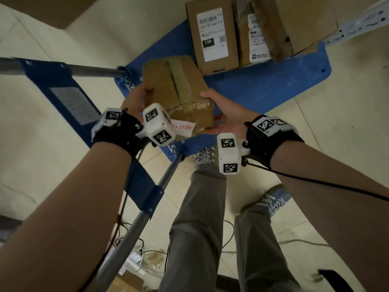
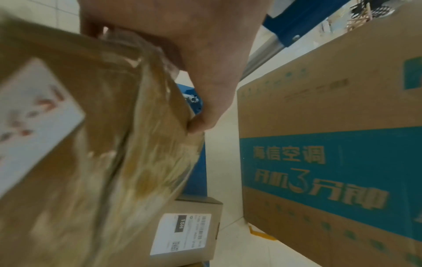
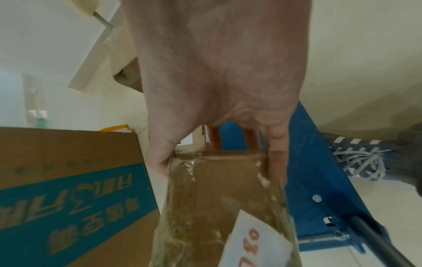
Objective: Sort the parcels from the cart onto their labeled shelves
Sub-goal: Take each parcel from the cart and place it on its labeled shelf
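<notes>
A brown taped parcel [image 1: 179, 89] is held up over the blue cart [image 1: 273, 87], between both hands. My left hand [image 1: 136, 100] grips its left side, thumb on top. My right hand [image 1: 223, 110] grips the right near corner, thumb above and fingers below. A white label with red handwriting [image 1: 183, 128] sits on the parcel's near face. In the left wrist view the left hand [image 2: 182, 54] curls round the parcel [image 2: 102, 162] edge. In the right wrist view the right hand [image 3: 217, 90] clamps the parcel [image 3: 223, 198] end.
Two more parcels stand on the cart: one with a 15H label [image 1: 212, 34] and a torn one [image 1: 271, 28] beside it. The cart handle [image 1: 134, 226] runs by my left arm. A big blue-printed carton [image 2: 331, 153] stands on the floor. Cables lie near my feet.
</notes>
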The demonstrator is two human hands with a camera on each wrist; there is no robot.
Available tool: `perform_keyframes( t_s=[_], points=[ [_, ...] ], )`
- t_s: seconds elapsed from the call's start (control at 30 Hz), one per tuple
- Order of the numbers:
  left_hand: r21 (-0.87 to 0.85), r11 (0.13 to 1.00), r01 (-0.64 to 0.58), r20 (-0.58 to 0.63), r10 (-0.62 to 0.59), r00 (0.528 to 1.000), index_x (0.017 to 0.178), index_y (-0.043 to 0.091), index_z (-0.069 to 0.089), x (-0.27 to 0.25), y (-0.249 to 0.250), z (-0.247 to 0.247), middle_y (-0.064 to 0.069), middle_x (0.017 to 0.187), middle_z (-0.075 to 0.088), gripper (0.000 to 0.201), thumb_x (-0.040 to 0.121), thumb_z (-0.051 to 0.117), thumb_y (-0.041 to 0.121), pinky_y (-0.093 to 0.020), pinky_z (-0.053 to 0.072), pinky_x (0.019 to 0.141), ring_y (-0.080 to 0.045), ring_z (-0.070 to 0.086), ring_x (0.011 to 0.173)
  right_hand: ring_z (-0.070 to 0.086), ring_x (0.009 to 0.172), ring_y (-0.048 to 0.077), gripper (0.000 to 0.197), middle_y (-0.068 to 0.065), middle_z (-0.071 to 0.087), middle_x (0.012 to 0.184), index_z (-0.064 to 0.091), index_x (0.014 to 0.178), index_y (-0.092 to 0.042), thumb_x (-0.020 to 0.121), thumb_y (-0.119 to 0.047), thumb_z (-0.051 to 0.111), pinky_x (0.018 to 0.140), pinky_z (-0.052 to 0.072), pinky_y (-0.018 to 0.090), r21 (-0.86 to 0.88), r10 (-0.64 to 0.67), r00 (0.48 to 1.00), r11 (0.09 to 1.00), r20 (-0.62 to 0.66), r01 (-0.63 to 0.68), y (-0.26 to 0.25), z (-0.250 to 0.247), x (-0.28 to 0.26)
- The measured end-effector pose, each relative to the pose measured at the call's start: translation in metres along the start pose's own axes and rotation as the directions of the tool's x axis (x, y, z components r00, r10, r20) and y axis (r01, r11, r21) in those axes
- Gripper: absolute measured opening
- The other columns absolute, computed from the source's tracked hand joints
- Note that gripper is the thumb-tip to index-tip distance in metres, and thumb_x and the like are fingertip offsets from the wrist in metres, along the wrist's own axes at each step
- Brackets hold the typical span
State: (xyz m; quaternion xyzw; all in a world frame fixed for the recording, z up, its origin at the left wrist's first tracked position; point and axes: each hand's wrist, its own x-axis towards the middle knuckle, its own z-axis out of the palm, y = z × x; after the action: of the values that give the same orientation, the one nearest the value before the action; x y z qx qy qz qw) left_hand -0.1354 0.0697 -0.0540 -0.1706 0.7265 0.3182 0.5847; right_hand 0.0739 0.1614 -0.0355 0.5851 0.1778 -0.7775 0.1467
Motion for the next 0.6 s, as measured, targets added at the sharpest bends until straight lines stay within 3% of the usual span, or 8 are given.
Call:
perform_keyframes(
  t_s=[0.07,0.2,0.27,0.33,0.4,0.5,0.53,0.6],
  points=[
    [0.115,0.993,-0.011,0.003,0.011,1.0,0.115,0.015,0.053,-0.003,0.009,0.001,-0.002,0.094,0.059,0.024,0.095,0.055,0.029,-0.021,0.051,0.05,-0.015,0.059,0.071,0.069,0.093,0.027,0.029,0.011,0.071,0.098,0.062,0.109,-0.024,0.094,-0.048,0.063,0.075,0.063,0.041,0.052,0.034,0.999,0.998,0.036,-0.036,0.002,-0.004,-0.02],
    [0.189,0.982,0.024,0.134,-0.05,0.99,0.095,0.012,0.062,-0.022,0.017,0.008,-0.002,0.078,0.063,0.016,0.095,0.059,0.028,-0.017,0.051,0.051,-0.015,0.058,0.067,0.068,0.094,0.03,0.053,0.01,0.061,0.117,0.058,0.128,-0.021,0.088,-0.054,0.067,0.066,0.063,0.043,0.124,0.046,0.999,0.991,-0.001,-0.046,0.011,-0.012,-0.051],
    [0.251,0.966,0.07,0.23,-0.13,0.965,0.124,0.012,0.065,-0.04,0.015,0.017,-0.008,0.108,0.07,0.044,0.089,0.066,0.038,-0.028,0.058,0.074,-0.024,0.065,0.093,0.07,0.091,0.032,0.052,0.01,0.06,0.114,0.056,0.127,-0.023,0.087,-0.056,0.067,0.068,0.063,0.044,0.193,0.044,0.999,0.98,-0.032,-0.037,0.02,-0.021,-0.066],
    [0.313,0.947,0.071,0.243,-0.152,0.958,0.139,0.017,0.057,-0.057,0.009,0.031,-0.008,0.134,0.062,0.066,0.082,0.073,0.045,-0.039,0.055,0.092,-0.028,0.061,0.113,0.074,0.073,0.029,0.053,0.012,0.064,0.106,0.057,0.127,-0.024,0.087,-0.059,0.064,0.067,0.063,0.041,0.255,0.048,0.998,0.966,-0.049,-0.034,0.031,-0.032,-0.08],
    [0.34,0.939,0.047,0.237,-0.134,0.962,0.135,0.017,0.059,-0.072,0.003,0.05,-0.009,0.129,0.065,0.064,0.08,0.075,0.045,-0.037,0.059,0.085,-0.027,0.065,0.109,0.075,0.063,0.029,0.059,0.017,0.065,0.103,0.058,0.128,-0.023,0.087,-0.064,0.061,0.057,0.061,0.037,0.299,0.056,0.996,0.954,-0.069,-0.033,0.044,-0.044,-0.095],
    [0.38,0.925,-0.015,0.262,-0.093,0.96,0.118,0.014,0.066,-0.094,-0.009,0.08,-0.005,0.095,0.072,0.032,0.095,0.06,0.035,-0.024,0.059,0.055,-0.017,0.069,0.078,0.07,0.087,0.036,0.068,0.019,0.067,0.112,0.059,0.127,-0.019,0.087,-0.074,0.051,0.05,0.057,0.031,0.293,0.074,0.989,0.956,-0.126,-0.034,0.065,-0.068,-0.117],
    [0.397,0.918,-0.008,0.268,-0.107,0.958,0.108,0.015,0.068,-0.101,-0.013,0.089,-0.004,0.088,0.073,0.026,0.095,0.06,0.035,-0.025,0.059,0.054,-0.017,0.069,0.072,0.069,0.095,0.038,0.072,0.02,0.067,0.117,0.06,0.125,-0.018,0.086,-0.077,0.049,0.054,0.059,0.035,0.31,0.087,0.988,0.95,-0.129,-0.043,0.072,-0.078,-0.124],
    [0.445,0.896,0.004,0.294,-0.15,0.944,0.107,0.013,0.068,-0.112,-0.02,0.104,-0.01,0.099,0.073,0.032,0.091,0.064,0.04,-0.029,0.06,0.062,-0.021,0.069,0.077,0.067,0.109,0.041,0.08,0.023,0.065,0.125,0.059,0.125,-0.014,0.082,-0.081,0.049,0.075,0.062,0.048,0.405,0.113,0.988,0.912,-0.108,-0.06,0.091,-0.102,-0.137]
  ],
)
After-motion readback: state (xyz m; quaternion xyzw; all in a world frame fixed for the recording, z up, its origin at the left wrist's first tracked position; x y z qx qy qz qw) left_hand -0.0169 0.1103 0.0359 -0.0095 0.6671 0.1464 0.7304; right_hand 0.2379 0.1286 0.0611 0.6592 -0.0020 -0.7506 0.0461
